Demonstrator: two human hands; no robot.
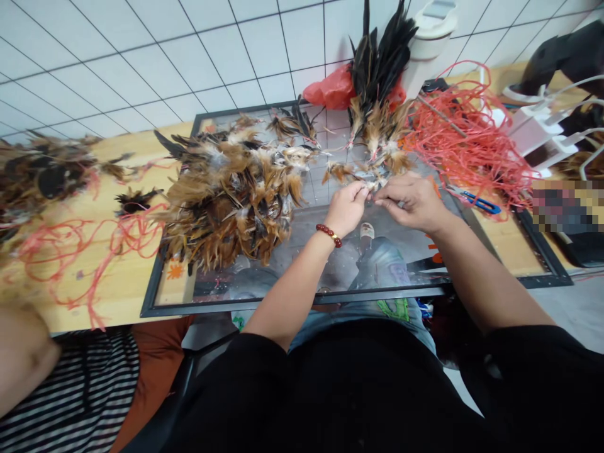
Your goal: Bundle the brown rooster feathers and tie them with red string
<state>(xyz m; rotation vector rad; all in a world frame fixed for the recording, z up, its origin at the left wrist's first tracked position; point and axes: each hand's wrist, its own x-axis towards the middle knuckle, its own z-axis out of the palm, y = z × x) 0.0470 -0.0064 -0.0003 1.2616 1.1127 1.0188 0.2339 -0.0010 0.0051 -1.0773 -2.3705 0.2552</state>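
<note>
Over the glass-topped frame, my left hand (348, 204), with a dark red bead bracelet (329, 235) on its wrist, pinches the pale quill end of a small feather bundle (376, 182). My right hand (411, 200) has its fingers pinched together close beside the left fingertips; what lies between them is too small to make out. Just beyond both hands, brown feathers (384, 151) and a spray of long black feathers (377, 60) rest by a red plastic bag (330, 88). Left of my hands spreads a large heap of brown feather bundles (236, 195).
A tangle of red plastic string (472, 138) lies to the right, with a blue utility knife (479, 201) at its near edge. White chargers (542, 132) stand farther right. At left are more feathers (47, 170) and red strands (89, 251); a person in striped clothing (89, 384) sits there.
</note>
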